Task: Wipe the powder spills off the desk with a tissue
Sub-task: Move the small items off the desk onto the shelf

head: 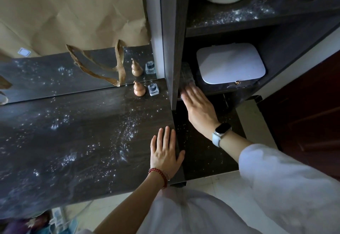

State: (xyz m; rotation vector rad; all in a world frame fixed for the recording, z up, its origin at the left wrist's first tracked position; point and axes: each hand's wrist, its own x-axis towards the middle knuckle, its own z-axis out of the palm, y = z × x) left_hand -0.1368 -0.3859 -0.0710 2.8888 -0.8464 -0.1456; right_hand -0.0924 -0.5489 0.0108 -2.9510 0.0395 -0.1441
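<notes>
Head view: right hand fingers extended, blurred, reaching toward shelf tissue pack, holding nothing; left hand flat, empty on powdered tabletop. Pinch one sheet cleanly.

The desk looks like dark wood-grain laminate, pretty glossy, dusted with white powder. Small gourd seems smooth matt wood, and the little cube beside it is clear glass. Crinkly brown paper covers the mirror, woven cloth straps hanging down.
</notes>
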